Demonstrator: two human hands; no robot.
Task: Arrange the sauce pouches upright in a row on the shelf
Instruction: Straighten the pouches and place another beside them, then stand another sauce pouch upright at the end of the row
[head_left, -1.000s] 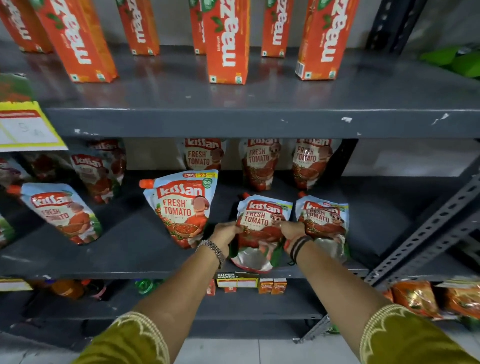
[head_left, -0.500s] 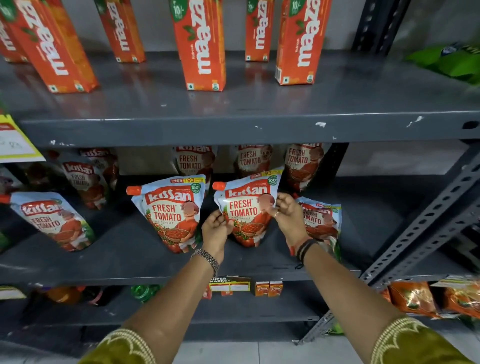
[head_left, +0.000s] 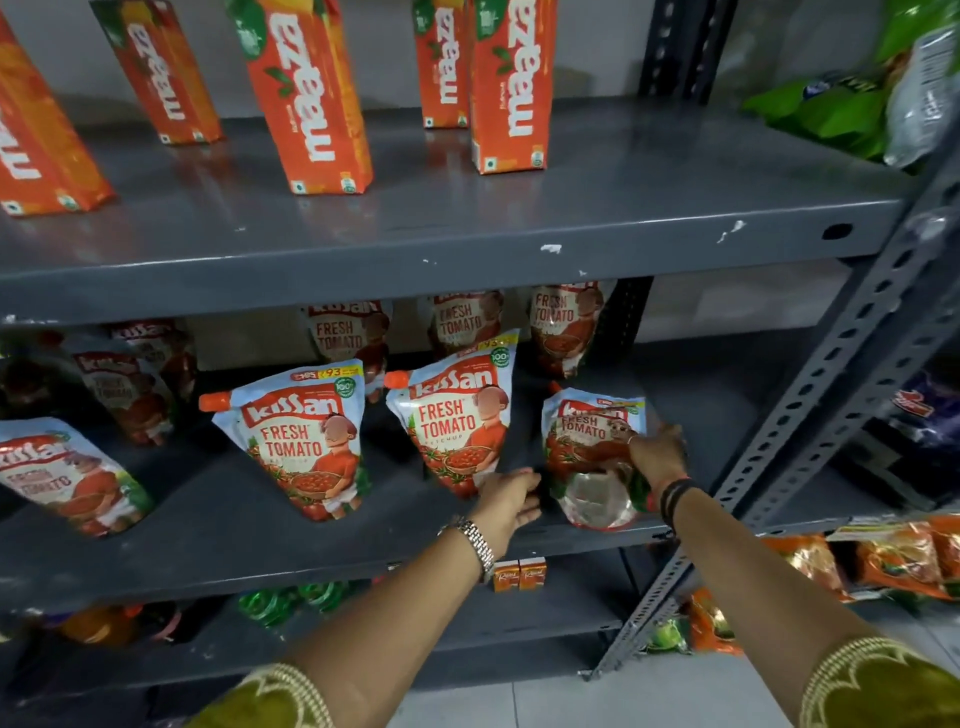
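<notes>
So my left hand (head_left: 506, 499) hangs loose, fingers spread, near the shelf edge (head_left: 311, 564). Right hand (head_left: 655, 452) grips the slumped ketchup pouch (head_left: 587, 452) by its side. Two pouches (head_left: 447, 415) stand upright just left, more behind.

The shelf (head_left: 249, 525) is dark grey with white chips along its upper edge. The pouches (head_left: 306, 436) are white and pale blue with red labels, orange caps and tomato pictures. The cartons (head_left: 306, 98) above are orange with white lettering and green leaves. The sleeves (head_left: 883, 686) are olive green with cream scalloped trim. The watch (head_left: 475, 543) is silver; the bangles (head_left: 675, 493) are black and red.
</notes>
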